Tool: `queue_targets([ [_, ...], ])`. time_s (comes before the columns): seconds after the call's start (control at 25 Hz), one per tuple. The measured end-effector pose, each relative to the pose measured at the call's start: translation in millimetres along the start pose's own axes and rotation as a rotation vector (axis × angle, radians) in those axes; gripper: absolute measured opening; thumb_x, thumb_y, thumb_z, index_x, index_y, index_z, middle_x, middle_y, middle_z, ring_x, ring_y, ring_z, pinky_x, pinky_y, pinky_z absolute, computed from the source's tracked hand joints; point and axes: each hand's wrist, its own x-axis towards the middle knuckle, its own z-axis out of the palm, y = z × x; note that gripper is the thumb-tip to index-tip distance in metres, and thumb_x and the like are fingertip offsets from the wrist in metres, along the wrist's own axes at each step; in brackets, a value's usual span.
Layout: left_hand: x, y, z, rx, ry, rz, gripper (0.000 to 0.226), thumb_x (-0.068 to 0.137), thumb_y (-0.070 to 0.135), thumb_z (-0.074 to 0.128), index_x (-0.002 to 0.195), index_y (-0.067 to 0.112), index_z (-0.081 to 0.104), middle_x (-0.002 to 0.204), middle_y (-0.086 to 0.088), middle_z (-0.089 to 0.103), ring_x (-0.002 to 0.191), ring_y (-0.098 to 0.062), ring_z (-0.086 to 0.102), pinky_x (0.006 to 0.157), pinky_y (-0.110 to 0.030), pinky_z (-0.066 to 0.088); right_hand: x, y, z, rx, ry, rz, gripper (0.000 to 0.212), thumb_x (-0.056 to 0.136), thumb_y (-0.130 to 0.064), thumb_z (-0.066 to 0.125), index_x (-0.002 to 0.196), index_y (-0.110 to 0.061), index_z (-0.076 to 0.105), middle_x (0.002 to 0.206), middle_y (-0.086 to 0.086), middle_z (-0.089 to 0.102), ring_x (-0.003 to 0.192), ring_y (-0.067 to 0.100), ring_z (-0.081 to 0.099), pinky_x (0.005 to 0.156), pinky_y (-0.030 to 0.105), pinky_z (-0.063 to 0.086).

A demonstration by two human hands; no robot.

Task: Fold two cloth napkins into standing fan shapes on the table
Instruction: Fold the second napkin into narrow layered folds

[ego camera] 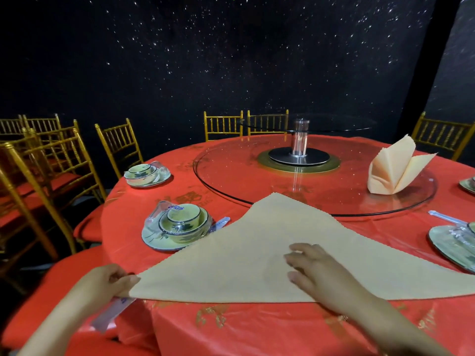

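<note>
The flat napkin (257,253) lies on the red table (257,327) right in front of the person. It is folded into a triangle, and its tip points to 12 o'clock. The left hand (105,281) pinches the napkin's corner at 8 o'clock between thumb and fingers. The right hand (316,271) rests on the middle of the cloth with loose, straight fingers and holds nothing. At 2 o'clock a finished fan napkin (393,168) stands on the glass turntable (231,176), so I think one is done and one is left. The table cover looks shiny and slippery. If the left hand pulls too hard, the cloth could slide and the two layers could come apart. Then the pleats would be crooked and the fan might fall over. The napkin's edge at 10 o'clock lies very near the wrapped bowl set (180,224), so a big tug could bump the dishes. There is blue writing on the bowl wrap and on the paper packet (108,317) under the left hand, but it is too blurry to read. The gold marks on the table cover cannot be read either.
</note>
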Motion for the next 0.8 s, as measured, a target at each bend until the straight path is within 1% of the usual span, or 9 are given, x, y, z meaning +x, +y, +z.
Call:
queue_targets([
  [0.08, -3, 4, -6, -0.216, 0.016, 0.025, 0.016, 0.079, 0.007, 0.071, 0.065, 0.008, 0.064, 0.053, -0.004, 0.061, 0.049, -0.016, 0.046, 0.049, -0.024, 0.035, 3, -10, 9, -0.020, -0.047, -0.019, 0.041, 0.095, -0.039, 0.042, 0.132, -0.025, 0.047, 0.142, -0.007, 0.037, 0.129, 0.012, 0.032, 0.104, 0.020, 0.027],
  [0.16, -9, 18, -16, -0.462, 0.033, 0.047, 0.011, 0.080, -0.004, 0.064, 0.075, 0.006, 0.062, 0.058, -0.008, 0.056, 0.045, -0.010, 0.041, 0.038, -0.013, 0.031, 4, -10, 12, -0.035, -0.076, -0.005, 0.041, 0.094, -0.040, 0.042, 0.133, -0.027, 0.045, 0.138, -0.009, 0.038, 0.124, 0.011, 0.033, 0.102, 0.020, 0.028],
  [0.32, -26, 76, -33, -0.872, -0.009, 0.160, 0.015, 0.086, -0.003, 0.051, 0.087, 0.011, 0.057, 0.045, 0.009, 0.055, 0.031, 0.000, 0.033, 0.030, -0.006, 0.022, 10, -18, 5, 0.017, -0.114, 0.017, 0.047, 0.090, -0.051, 0.044, 0.129, -0.026, 0.048, 0.133, -0.009, 0.043, 0.120, 0.012, 0.039, 0.099, 0.021, 0.033],
  [0.4, -26, 109, -29, -0.946, -0.029, 0.218, 0.017, 0.087, -0.003, 0.051, 0.084, 0.013, 0.057, 0.043, 0.009, 0.048, 0.029, -0.001, 0.032, 0.030, -0.006, 0.020, 17, -39, -2, 0.198, -0.068, -0.019, 0.068, 0.078, -0.070, 0.039, 0.128, -0.025, 0.049, 0.125, -0.013, 0.043, 0.115, 0.007, 0.045, 0.100, 0.018, 0.036],
  [0.48, -22, 144, -17, -0.963, -0.078, 0.255, 0.017, 0.086, -0.004, 0.052, 0.081, 0.013, 0.056, 0.041, 0.008, 0.047, 0.028, -0.002, 0.033, 0.031, -0.006, 0.020, 27, -76, -8, 0.425, -0.029, -0.072, 0.070, 0.073, -0.074, 0.046, 0.129, -0.030, 0.046, 0.114, -0.025, 0.038, 0.104, -0.004, 0.047, 0.094, 0.017, 0.039],
  [0.56, -16, 176, 1, -0.969, -0.161, 0.272, 0.015, 0.085, -0.004, 0.054, 0.082, 0.011, 0.054, 0.040, 0.002, 0.046, 0.026, -0.004, 0.034, 0.032, -0.006, 0.022, 38, -107, -7, 0.515, 0.024, -0.052, 0.064, 0.068, -0.070, 0.048, 0.124, -0.040, 0.039, 0.111, -0.029, 0.040, 0.099, -0.004, 0.048, 0.090, 0.026, 0.043],
  [0.6, -13, 189, 10, -0.976, -0.199, 0.266, 0.014, 0.085, -0.004, 0.055, 0.081, 0.010, 0.053, 0.041, 0.000, 0.044, 0.025, -0.004, 0.034, 0.032, -0.006, 0.023, 45, -118, -8, 0.523, 0.076, -0.016, 0.058, 0.069, -0.066, 0.048, 0.119, -0.039, 0.040, 0.111, -0.025, 0.044, 0.098, 0.002, 0.051, 0.087, 0.031, 0.044],
  [0.72, 2, 209, 25, -1.003, -0.298, 0.259, 0.009, 0.085, 0.001, 0.057, 0.081, 0.008, 0.056, 0.041, -0.002, 0.046, 0.028, -0.008, 0.042, 0.032, -0.010, 0.030, 65, -116, -12, 0.603, 0.209, 0.135, 0.021, 0.089, -0.030, 0.045, 0.103, -0.015, 0.050, 0.092, -0.003, 0.055, 0.081, 0.016, 0.051, 0.071, 0.032, 0.038],
  [0.8, 18, 210, 24, -0.905, -0.356, 0.348, 0.010, 0.082, 0.009, 0.064, 0.091, 0.013, 0.062, 0.058, 0.001, 0.059, 0.047, -0.007, 0.055, 0.042, -0.013, 0.040, 73, -101, -14, 0.738, 0.178, 0.188, 0.014, 0.092, -0.014, 0.042, 0.092, -0.006, 0.053, 0.077, 0.002, 0.051, 0.072, 0.016, 0.046, 0.066, 0.031, 0.033],
])
